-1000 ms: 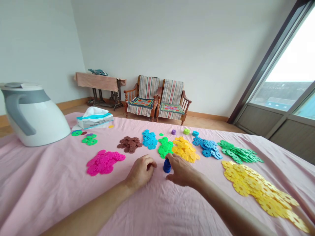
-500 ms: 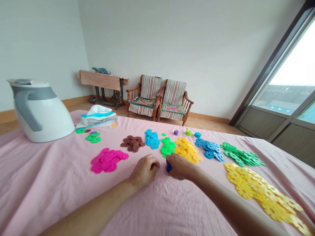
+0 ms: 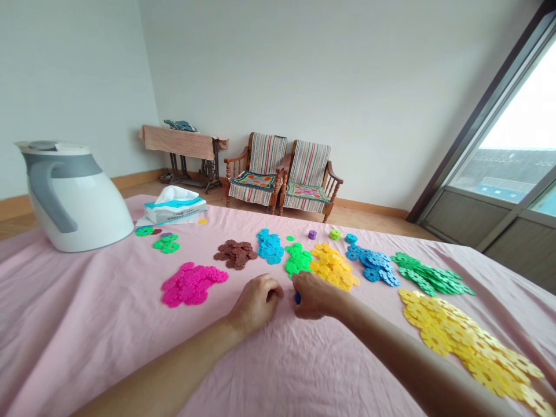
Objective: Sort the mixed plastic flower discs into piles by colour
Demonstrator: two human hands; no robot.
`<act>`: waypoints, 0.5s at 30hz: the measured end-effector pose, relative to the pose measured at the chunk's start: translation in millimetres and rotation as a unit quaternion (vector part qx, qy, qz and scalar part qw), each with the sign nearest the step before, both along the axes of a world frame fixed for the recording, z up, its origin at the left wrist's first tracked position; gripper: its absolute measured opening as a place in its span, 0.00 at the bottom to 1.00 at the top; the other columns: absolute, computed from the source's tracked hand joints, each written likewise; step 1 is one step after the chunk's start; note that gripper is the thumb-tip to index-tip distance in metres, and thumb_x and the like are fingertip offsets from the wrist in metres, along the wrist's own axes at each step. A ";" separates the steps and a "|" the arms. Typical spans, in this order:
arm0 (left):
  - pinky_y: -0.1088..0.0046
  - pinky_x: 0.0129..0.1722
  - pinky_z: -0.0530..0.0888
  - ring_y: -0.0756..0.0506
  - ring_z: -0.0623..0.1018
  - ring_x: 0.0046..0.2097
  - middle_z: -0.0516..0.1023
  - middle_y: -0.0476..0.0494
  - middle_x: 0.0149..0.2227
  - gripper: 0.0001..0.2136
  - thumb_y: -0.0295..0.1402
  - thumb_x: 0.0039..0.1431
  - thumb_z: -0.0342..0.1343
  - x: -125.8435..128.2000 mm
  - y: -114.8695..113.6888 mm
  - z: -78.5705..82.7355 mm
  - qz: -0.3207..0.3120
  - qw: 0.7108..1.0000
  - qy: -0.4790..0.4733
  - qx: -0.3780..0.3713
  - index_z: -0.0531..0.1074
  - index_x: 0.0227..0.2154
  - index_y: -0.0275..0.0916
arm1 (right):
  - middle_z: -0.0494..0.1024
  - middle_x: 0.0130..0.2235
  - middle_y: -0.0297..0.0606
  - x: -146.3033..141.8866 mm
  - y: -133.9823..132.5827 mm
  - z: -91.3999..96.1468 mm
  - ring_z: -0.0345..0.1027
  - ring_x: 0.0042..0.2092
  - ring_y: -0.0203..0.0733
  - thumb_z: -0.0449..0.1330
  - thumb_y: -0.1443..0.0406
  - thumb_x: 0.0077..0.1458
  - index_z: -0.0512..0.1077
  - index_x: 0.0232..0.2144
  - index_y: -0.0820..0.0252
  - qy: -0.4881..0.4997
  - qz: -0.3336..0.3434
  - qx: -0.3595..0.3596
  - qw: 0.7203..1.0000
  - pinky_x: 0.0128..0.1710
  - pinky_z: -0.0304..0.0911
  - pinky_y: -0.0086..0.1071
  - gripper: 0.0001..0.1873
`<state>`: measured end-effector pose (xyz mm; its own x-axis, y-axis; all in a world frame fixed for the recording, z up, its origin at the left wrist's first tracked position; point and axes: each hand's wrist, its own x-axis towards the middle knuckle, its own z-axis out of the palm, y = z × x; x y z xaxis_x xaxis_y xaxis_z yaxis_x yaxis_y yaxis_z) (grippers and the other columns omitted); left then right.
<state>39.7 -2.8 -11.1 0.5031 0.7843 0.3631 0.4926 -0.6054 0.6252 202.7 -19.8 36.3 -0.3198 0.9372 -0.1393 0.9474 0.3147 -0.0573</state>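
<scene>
My right hand is closed around dark blue snowflake discs, of which only a small part shows past the fingers. It rests low over the cloth, just in front of a bright green pile and a yellow-orange pile of the same kind of disc. To its left, a short gap away, my left hand lies on the cloth with curled fingers; whether anything is inside them is hidden. Brown discs, light blue discs and pink discs lie beyond and left of that hand.
Blue discs, dark green discs and large yellow discs spread to the right. Small purple and lime stacks stand at the back. A white kettle and tissue box occupy the left of the pink cloth.
The view has shifted very slightly. Less of the dark blue discs shows beside my right hand now; both hands stay in nearly the same place.
</scene>
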 end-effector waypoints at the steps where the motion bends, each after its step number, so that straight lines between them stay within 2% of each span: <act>1: 0.74 0.34 0.68 0.47 0.74 0.34 0.76 0.46 0.29 0.14 0.16 0.44 0.45 0.0 0.5 -0.8 0.001 1.000 -0.002 0.001 0.74 0.24 0.36 | 0.75 0.35 0.51 0.7 0.5 -0.2 0.70 0.34 0.47 0.57 0.72 0.36 0.72 0.31 0.66 0.001 0.001 -0.006 1.000 0.24 0.59 0.31 0.14; 10: 0.75 0.34 0.67 0.48 0.74 0.34 0.75 0.46 0.29 0.14 0.16 0.44 0.45 0.0 2.1 -5.9 -0.001 1.000 -0.011 0.006 0.74 0.24 0.36 | 0.76 0.34 0.46 3.8 4.3 -1.6 0.70 0.32 0.43 0.58 0.67 0.36 0.72 0.31 0.64 -0.014 -0.002 -0.040 0.999 0.23 0.56 0.28 0.14; 15: 0.75 0.33 0.66 0.48 0.73 0.32 0.74 0.46 0.28 0.13 0.17 0.44 0.46 -0.1 1.2 -7.8 0.009 1.000 -0.008 -0.003 0.73 0.24 0.36 | 0.76 0.31 0.44 16.2 15.8 12.1 0.69 0.31 0.43 0.59 0.65 0.36 0.72 0.29 0.64 -0.035 -0.004 -0.047 0.998 0.23 0.55 0.28 0.13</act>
<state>39.5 -1.5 -18.9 0.4834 0.7951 0.3662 0.4927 -0.5929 0.6370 218.9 -4.1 48.4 -0.2980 0.9216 -0.2486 0.9528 0.3030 -0.0190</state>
